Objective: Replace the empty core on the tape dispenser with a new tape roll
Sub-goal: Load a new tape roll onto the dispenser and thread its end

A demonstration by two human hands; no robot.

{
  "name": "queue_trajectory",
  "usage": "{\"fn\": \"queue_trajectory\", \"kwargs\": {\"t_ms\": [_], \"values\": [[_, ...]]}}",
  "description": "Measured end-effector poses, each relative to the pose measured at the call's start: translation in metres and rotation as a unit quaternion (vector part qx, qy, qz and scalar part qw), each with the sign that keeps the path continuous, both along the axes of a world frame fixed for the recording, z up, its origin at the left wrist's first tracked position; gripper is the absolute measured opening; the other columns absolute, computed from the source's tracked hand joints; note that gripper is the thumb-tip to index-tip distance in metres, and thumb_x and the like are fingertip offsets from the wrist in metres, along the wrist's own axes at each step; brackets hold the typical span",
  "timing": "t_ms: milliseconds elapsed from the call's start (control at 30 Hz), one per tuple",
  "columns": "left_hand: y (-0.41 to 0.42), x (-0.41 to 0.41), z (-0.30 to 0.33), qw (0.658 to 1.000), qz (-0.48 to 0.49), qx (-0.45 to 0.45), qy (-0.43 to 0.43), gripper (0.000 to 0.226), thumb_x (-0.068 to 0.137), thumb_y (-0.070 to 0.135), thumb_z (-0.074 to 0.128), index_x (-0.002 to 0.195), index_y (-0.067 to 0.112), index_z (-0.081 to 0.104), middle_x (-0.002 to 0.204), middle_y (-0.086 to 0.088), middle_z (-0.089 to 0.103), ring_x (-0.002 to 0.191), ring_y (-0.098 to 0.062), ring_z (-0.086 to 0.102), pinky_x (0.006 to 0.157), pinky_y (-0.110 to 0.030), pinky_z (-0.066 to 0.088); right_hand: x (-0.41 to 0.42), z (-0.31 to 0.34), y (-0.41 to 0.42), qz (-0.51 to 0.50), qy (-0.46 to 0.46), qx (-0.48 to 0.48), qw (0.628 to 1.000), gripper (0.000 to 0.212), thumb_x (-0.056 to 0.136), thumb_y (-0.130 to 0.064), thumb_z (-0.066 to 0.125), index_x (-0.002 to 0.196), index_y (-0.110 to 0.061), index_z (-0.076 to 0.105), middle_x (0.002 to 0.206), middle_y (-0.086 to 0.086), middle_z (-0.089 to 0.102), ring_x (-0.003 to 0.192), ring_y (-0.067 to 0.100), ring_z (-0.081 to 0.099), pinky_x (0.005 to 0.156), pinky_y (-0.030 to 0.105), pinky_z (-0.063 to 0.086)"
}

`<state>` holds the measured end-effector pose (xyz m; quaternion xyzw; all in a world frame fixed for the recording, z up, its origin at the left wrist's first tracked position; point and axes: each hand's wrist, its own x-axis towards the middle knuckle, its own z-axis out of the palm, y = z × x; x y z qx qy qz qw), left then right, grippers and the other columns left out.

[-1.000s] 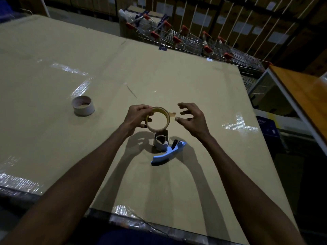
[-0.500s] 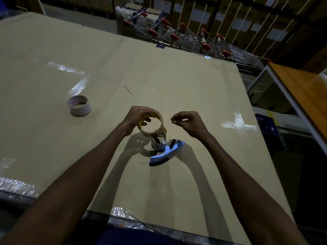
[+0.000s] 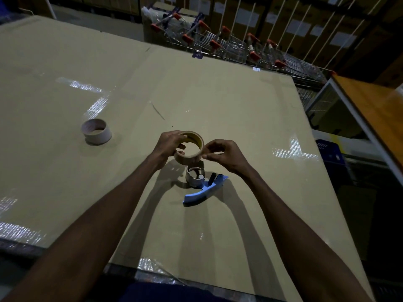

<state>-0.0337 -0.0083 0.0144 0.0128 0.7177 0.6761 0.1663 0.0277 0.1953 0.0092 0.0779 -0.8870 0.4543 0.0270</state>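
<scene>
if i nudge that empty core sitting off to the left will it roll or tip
The core stands on its flat end on the table, so a nudge would probably slide it, not roll it. It looks like thin bare cardboard, so likely very light. It is wider than tall, so tipping seems unlikely.

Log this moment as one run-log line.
left hand: holds tape roll | right hand: pinching roll's edge | dispenser: on table, unloaded | empty core: aside

Both forearms are bare, no sleeves or jewellery visible.
</scene>
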Motion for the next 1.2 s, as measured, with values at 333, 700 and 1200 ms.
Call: {"fn": "queue_trajectory", "kwargs": {"t_ms": [333,700,1200], "values": [[-0.004,0.000,0.001,0.997,-0.036,-0.057,0.033,0.022,0.086,0.011,0.061,0.104,0.012,0.074,0.092,-0.008,0.072,0.066,-0.016,0.055,0.068,-0.033,0.041,-0.003,0.000,0.009,-0.030,0.020,0.040,0.999,0.008,0.080,-0.010,0.076,0.087,-0.009,0.076,0.082,-0.001,0.075,0.081,0.013,0.071,0.078,0.041,0.059],[-0.017,-0.009,0.014,0.965,-0.218,-0.142,0.038,0.046,0.076,-0.016,0.051,0.104,0.011,0.075,0.079,0.000,0.075,0.072,-0.018,0.064,0.052,-0.026,0.051,-0.008,0.012,0.036,-0.042,0.032,0.102,0.993,0.007,0.079,-0.004,0.074,0.080,-0.011,0.074,0.078,0.000,0.073,0.079,0.015,0.069,0.075,0.035,0.055],[-0.013,-0.008,-0.005,0.986,-0.098,-0.116,0.063,0.014,0.083,-0.003,0.066,0.093,0.006,0.070,0.082,-0.010,0.067,0.076,-0.018,0.060,0.049,-0.014,0.046,0.003,0.002,0.058,-0.048,-0.010,0.092,0.995,0.003,0.079,-0.017,0.077,0.082,-0.018,0.075,0.081,0.000,0.073,0.075,0.016,0.067,0.074,0.040,0.053]]}}
